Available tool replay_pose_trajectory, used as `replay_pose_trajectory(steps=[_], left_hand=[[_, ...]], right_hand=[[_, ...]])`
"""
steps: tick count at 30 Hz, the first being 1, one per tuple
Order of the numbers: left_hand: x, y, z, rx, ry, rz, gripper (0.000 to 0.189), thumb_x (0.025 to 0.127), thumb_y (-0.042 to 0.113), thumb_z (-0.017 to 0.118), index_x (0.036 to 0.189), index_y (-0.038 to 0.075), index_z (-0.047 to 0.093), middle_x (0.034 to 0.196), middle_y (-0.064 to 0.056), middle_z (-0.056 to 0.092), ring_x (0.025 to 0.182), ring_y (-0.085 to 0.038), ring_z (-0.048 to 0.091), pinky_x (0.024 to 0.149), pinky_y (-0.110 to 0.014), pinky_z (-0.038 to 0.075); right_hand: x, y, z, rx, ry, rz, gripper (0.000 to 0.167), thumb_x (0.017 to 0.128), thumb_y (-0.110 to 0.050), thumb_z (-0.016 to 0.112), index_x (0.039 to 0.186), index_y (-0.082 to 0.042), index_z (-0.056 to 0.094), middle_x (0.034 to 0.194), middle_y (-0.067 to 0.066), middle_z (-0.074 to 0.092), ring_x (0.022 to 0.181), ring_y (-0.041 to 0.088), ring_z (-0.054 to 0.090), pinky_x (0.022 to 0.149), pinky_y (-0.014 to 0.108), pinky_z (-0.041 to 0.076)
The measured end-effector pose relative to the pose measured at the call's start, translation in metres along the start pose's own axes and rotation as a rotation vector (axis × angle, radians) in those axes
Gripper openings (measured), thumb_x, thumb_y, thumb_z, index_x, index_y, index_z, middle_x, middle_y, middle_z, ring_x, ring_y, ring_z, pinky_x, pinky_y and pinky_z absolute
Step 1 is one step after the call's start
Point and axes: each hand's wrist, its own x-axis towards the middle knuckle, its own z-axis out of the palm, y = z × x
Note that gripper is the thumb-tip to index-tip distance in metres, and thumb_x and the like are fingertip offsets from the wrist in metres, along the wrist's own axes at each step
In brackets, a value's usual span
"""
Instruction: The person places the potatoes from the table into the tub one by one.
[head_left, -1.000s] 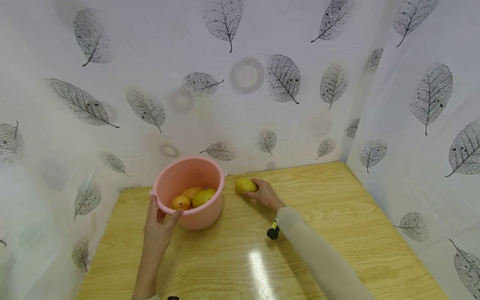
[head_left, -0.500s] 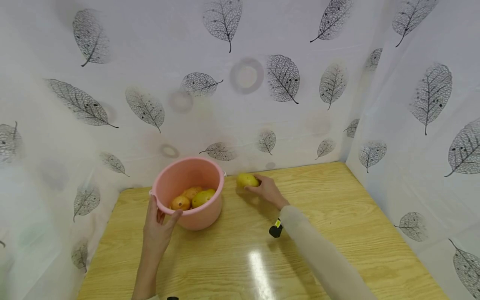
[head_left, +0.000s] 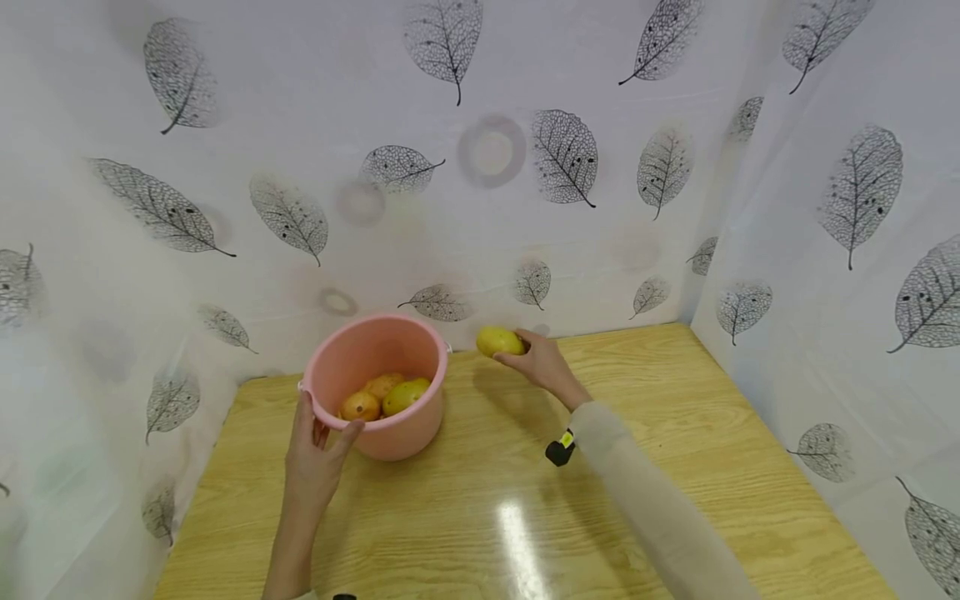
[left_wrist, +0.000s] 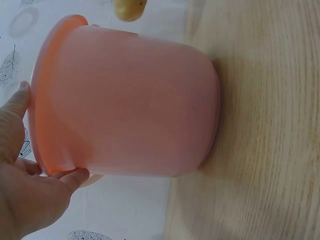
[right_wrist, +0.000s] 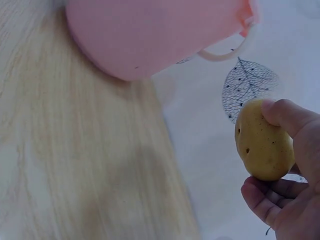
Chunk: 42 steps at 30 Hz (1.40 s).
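Observation:
My left hand (head_left: 315,467) grips the near left rim of a pink bucket (head_left: 405,437), thumb and fingers on either side of the edge. The bucket stands on the table; in the left wrist view its wall (left_wrist: 135,105) fills the middle. Inside lie an orange-brown potato (head_left: 362,406), another behind it, and a yellower potato (head_left: 405,396). To the right of the bucket my right hand (head_left: 543,362) holds a yellow potato (head_left: 498,341) above the table. In the right wrist view this potato (right_wrist: 265,142) sits between thumb and fingers, with small dark spots on its skin.
The wood-grain table (head_left: 637,400) extends to the right and in front of the bucket. A white curtain (head_left: 480,233) printed with leaves hangs along its back and sides. The bucket's pale handle (right_wrist: 230,54) hangs down behind it. A small black device (head_left: 559,450) is worn at the right wrist.
My right hand has lifted the yellow potato off the table, upward and slightly right. My left hand and the bucket have stayed in place.

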Motion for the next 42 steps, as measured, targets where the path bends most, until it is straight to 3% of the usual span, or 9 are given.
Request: replay_pose_trajectory(steps=[9,20,29,42], left_hand=[[0.001,0.0,0.0,0.02,-0.002,-0.017,0.097,0.101,0.018,0.07,0.167,0.02,-0.001,0.171,0.001,0.0,0.155,-0.028,0.019,0.122,-0.025,0.026],[0.002,-0.001,-0.001,0.018,-0.006,0.01,0.098,0.1,0.014,0.07,0.167,0.017,-0.002,0.172,-0.004,-0.001,0.155,-0.032,0.02,0.123,-0.038,0.027],[0.002,-0.001,-0.001,0.023,0.001,0.007,0.097,0.1,0.015,0.07,0.167,0.018,0.0,0.172,-0.001,0.002,0.155,-0.029,0.021,0.121,-0.024,0.028],[0.001,0.0,-0.002,0.013,-0.003,-0.002,0.097,0.1,0.017,0.07,0.167,0.018,-0.001,0.171,0.001,0.001,0.155,-0.029,0.02,0.119,-0.019,0.027]], right_hand=[[0.002,-0.02,-0.024,0.013,0.018,-0.039,0.057,0.094,-0.041,0.076,0.136,-0.004,0.064,0.111,0.013,0.07,0.087,0.023,0.064,0.072,0.037,0.057],[0.003,-0.047,-0.05,0.023,0.054,-0.067,0.06,0.094,-0.039,0.077,0.139,-0.003,0.063,0.11,0.015,0.07,0.087,0.026,0.064,0.071,0.038,0.057],[0.004,-0.061,-0.065,0.034,0.087,-0.081,0.063,0.094,-0.038,0.078,0.141,-0.001,0.06,0.116,0.018,0.069,0.092,0.028,0.067,0.076,0.042,0.061],[0.001,-0.066,-0.071,0.065,0.085,-0.102,0.056,0.094,-0.037,0.078,0.137,-0.005,0.064,0.111,0.014,0.069,0.089,0.026,0.064,0.072,0.039,0.059]])
